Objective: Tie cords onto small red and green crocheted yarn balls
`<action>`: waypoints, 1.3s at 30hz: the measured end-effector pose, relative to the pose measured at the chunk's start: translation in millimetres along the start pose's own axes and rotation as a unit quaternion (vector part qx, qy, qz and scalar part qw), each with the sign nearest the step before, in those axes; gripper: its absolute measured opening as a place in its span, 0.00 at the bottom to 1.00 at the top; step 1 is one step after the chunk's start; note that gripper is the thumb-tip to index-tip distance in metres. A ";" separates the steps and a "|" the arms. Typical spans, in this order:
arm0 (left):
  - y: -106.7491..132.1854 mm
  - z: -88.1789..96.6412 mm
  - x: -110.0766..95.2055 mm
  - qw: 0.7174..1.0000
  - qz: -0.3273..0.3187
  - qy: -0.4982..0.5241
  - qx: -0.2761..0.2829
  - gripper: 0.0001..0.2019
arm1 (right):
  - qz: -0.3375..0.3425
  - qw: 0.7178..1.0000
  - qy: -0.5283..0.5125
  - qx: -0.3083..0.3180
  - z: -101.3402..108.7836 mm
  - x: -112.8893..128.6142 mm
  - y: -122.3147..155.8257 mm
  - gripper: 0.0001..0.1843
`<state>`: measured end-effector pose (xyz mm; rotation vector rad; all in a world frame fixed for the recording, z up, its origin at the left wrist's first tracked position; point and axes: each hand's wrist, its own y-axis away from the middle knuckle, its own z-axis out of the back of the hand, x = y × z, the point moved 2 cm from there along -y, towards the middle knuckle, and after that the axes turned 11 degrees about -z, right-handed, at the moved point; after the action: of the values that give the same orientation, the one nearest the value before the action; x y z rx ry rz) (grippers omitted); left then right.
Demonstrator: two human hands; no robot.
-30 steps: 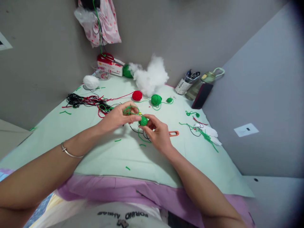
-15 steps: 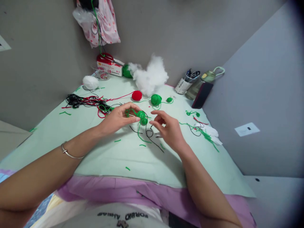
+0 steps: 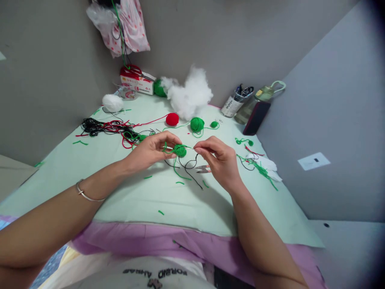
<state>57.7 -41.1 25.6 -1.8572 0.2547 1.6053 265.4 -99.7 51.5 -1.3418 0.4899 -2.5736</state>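
Note:
My left hand (image 3: 153, 149) pinches a small green crocheted piece (image 3: 180, 150) between thumb and fingers above the table. From its right side a thin needle (image 3: 189, 148) sticks out. The thumb and fingertips of my right hand (image 3: 218, 158) are closed on the needle's far end. Black yarn (image 3: 191, 164) hangs in loops below the piece, and a green strand trails down beside it. Partly behind my right hand, a pair of thread snips (image 3: 203, 169) lies on the table.
Tangled black and red yarn (image 3: 102, 126) lies left. Behind my hands are a red ball (image 3: 172, 119), a green ball (image 3: 197, 125) and white stuffing (image 3: 190, 94). A pen cup (image 3: 233, 105), bottle (image 3: 249, 110) and phone (image 3: 256, 118) stand back right. Green scraps (image 3: 264, 172) lie right.
My right hand has closed its fingers on the needle, where they were apart from the green piece before. The green piece has turned slightly in my left hand.

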 end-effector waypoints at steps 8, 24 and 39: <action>2.0 1.5 4.6 0.999 0.003 -0.019 0.025 0.14 | 0.056 0.995 0.075 -0.022 -3.1 5.2 3.1 0.07; 3.6 1.0 5.4 0.998 0.038 -0.034 0.048 0.15 | 0.074 0.989 0.125 -0.001 0.7 4.3 3.6 0.09; 4.9 -0.3 4.4 0.995 0.050 -0.001 0.090 0.15 | -0.068 0.989 -0.085 0.096 -9.4 -8.1 -1.6 0.12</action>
<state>56.3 -43.9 19.8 -1.7284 0.4831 1.5933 262.3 -93.8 41.0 -1.5547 0.1222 -2.5018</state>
